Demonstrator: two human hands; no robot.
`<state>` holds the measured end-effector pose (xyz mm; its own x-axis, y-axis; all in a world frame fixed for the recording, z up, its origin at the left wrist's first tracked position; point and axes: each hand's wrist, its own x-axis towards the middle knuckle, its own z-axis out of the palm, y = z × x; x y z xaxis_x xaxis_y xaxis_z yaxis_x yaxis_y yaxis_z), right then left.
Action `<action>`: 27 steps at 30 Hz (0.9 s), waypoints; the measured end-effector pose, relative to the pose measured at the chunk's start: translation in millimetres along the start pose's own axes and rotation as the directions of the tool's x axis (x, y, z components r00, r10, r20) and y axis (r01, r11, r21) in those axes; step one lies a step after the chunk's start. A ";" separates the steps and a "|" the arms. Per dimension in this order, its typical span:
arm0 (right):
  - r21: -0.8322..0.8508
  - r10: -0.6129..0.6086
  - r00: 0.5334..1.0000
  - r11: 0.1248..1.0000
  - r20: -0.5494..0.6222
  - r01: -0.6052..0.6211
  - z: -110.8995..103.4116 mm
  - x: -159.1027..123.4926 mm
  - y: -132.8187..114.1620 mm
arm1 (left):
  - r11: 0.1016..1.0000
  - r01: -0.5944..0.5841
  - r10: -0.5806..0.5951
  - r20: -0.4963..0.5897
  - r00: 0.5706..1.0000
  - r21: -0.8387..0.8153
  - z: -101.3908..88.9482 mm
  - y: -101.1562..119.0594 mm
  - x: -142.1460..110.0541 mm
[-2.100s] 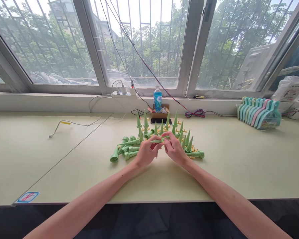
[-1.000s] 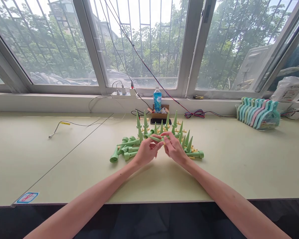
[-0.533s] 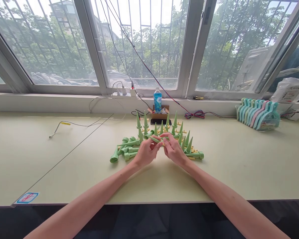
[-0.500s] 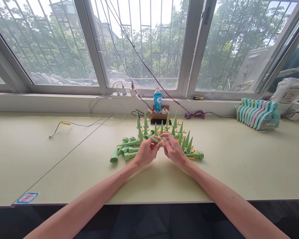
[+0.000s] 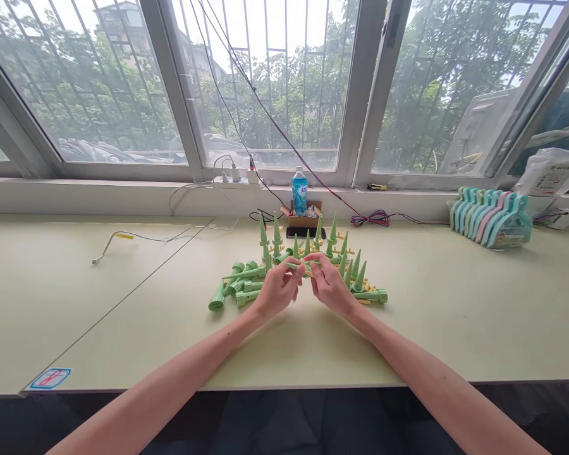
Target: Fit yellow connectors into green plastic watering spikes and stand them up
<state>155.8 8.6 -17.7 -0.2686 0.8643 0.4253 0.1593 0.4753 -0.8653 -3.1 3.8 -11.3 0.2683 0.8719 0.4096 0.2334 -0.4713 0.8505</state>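
My left hand (image 5: pixel 279 284) is closed on a green plastic watering spike (image 5: pixel 291 266), whose pointed end shows past the fingers. My right hand (image 5: pixel 330 284) meets it at the spike's other end, fingers pinched around a small yellow valve piece (image 5: pixel 309 273). The fingers cover the spot where the two pieces meet, so I cannot tell whether they are joined. Beyond my hands several green spikes stand point up, among them a tall spike (image 5: pixel 332 235). To the left lie several loose spikes, one a flared spike (image 5: pixel 217 298). Small yellow pieces (image 5: pixel 367 285) lie heaped at the right.
A blue-labelled bottle (image 5: pixel 299 193) stands in a small cardboard box (image 5: pixel 303 221), with a dark phone (image 5: pixel 299 232) before it. Pastel plastic hangers (image 5: pixel 495 218) stand at the right back. A bundled cable (image 5: pixel 374 218) and a thin white cable (image 5: pixel 145 237) lie on the table (image 5: pixel 455 316).
The spike has turned slightly in my left hand's fingers, and the yellow piece shows a little more. Both hands stay in nearly the same place.
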 end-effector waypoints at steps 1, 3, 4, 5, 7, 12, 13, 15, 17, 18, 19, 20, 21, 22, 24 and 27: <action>-0.007 -0.002 1.000 1.000 -0.002 0.002 0.2 0.3 0.5 | 1.000 0.000 0.000 -0.005 1.000 -0.006 0.2 0.1 0.1; -0.022 -0.007 1.000 1.000 -0.009 0.007 0.5 1.0 1.5 | 1.000 0.003 -0.003 -0.025 1.000 -0.023 1.0 0.2 0.7; -0.029 -0.010 1.000 1.000 -0.013 0.010 0.5 1.5 1.9 | 0.999 0.007 -0.008 -0.039 0.999 -0.033 1.6 0.1 1.2; -0.037 -0.013 1.000 0.999 -0.019 0.012 0.4 2.1 2.4 | 0.999 0.013 -0.016 -0.055 0.998 -0.043 2.1 0.1 1.9; -0.056 -0.017 0.999 0.998 -0.039 0.015 -0.1 3.2 2.9 | 0.998 0.024 -0.030 -0.091 0.995 -0.061 2.5 0.3 3.5; -0.121 -0.047 0.997 0.992 -0.058 0.039 -1.6 3.1 1.5 | 0.994 0.066 -0.080 -0.165 0.983 -0.086 -0.7 3.9 7.2; -0.131 -0.060 0.997 0.990 -0.047 0.054 -1.8 2.6 0.9 | 0.992 0.080 -0.096 -0.173 0.980 -0.094 -1.6 4.7 7.6; -0.145 -0.085 0.996 0.986 -0.024 0.081 -2.0 1.9 -0.2 | 0.989 0.099 -0.118 -0.182 0.976 -0.111 -3.1 5.7 8.1; -0.154 -0.102 0.995 0.983 -0.011 0.099 -2.1 1.6 -0.7 | 0.986 0.106 -0.129 -0.184 0.975 -0.130 -3.7 5.7 8.3; -0.156 -0.108 0.994 0.982 -0.008 0.105 -2.1 1.6 -0.7 | 0.984 0.108 -0.133 -0.183 0.974 -0.139 -3.7 5.4 8.3; -0.156 -0.109 0.994 0.982 -0.006 0.107 -2.1 1.7 -0.5 | 0.983 0.111 -0.137 -0.182 0.974 -0.145 -3.5 5.1 8.3; -0.155 -0.109 0.994 0.982 -0.006 0.106 -2.0 1.8 -0.1 | 0.982 0.116 -0.142 -0.180 0.973 -0.150 -3.3 4.8 8.3; -0.153 -0.107 0.994 0.983 -0.006 0.104 -2.0 2.0 0.3 | 0.981 0.120 -0.147 -0.180 0.973 -0.153 -3.0 4.7 8.3; -0.151 -0.103 0.995 0.983 -0.008 0.101 -1.9 2.1 0.8 | 0.980 0.124 -0.151 -0.180 0.972 -0.154 -2.8 4.8 8.3; -0.149 -0.097 0.995 0.984 -0.015 0.094 -1.8 2.4 1.7 | 0.979 0.130 -0.157 -0.172 0.973 -0.159 -2.4 5.8 8.3; -0.140 -0.092 0.995 0.986 -0.034 0.087 -1.8 2.7 2.6 | 0.976 0.136 -0.162 -0.151 0.975 -0.172 -2.1 8.4 8.1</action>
<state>157.2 12.4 -18.3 -0.2493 0.8218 0.5123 0.2665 0.5668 -0.7796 -0.8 7.2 -0.1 0.0827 0.9467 0.3113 0.1038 -0.3188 0.9421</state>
